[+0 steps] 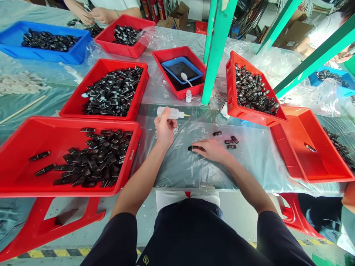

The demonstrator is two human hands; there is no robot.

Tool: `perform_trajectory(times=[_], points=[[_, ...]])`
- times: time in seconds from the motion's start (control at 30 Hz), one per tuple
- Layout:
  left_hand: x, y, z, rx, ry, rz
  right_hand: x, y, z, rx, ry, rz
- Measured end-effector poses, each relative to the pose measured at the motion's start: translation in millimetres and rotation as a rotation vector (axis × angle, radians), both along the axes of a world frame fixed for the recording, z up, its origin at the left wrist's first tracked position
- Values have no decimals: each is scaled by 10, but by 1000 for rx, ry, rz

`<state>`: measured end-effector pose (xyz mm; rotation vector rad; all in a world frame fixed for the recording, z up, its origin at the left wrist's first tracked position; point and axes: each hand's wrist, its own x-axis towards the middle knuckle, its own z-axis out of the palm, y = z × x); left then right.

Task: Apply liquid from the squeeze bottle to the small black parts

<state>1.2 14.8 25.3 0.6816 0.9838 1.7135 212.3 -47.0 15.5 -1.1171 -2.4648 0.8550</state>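
My left hand (165, 130) is closed around a clear plastic squeeze bottle (174, 113), raised over the table and lying nearly level, its thin yellowish tip pointing right. Low on the plastic-covered table, my right hand (212, 149) has its fingers on a small glossy black piece (193, 148); fingers cover part of it. Just beyond that hand lie several similar small black pieces (217, 133), some with a reddish mark. White crumbs (204, 130) are scattered on the sheet between the hands.
Red bins of black pieces stand at left (135, 147), behind it (145, 79) and at right (230, 88). A red bin (299, 147) at far right holds one piece. A green post (219, 48) rises beyond a small bottle (188, 96). Other people work around the table.
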Motion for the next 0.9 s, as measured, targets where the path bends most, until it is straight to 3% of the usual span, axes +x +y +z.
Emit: perform_trajectory(times=[0.1, 0.3, 0.43, 0.6, 0.77, 0.9], points=[[2, -24, 35, -8, -19, -14, 54, 23, 39, 17, -72, -30], [22, -72, 132, -82, -57, -66, 641, 284, 161, 116, -134, -361], [22, -83, 173, -101, -75, -74, 816, 406, 68, 94, -174, -331], [25, -86, 146, -75, -79, -96, 707, 415, 20, 125, -10, -345], [64, -97, 57, -15, -26, -161, 461, 304, 48, -73, 343, -306], [106, -127, 42, 5, 81, -182, 318, 230, 15, -145, 453, -268]])
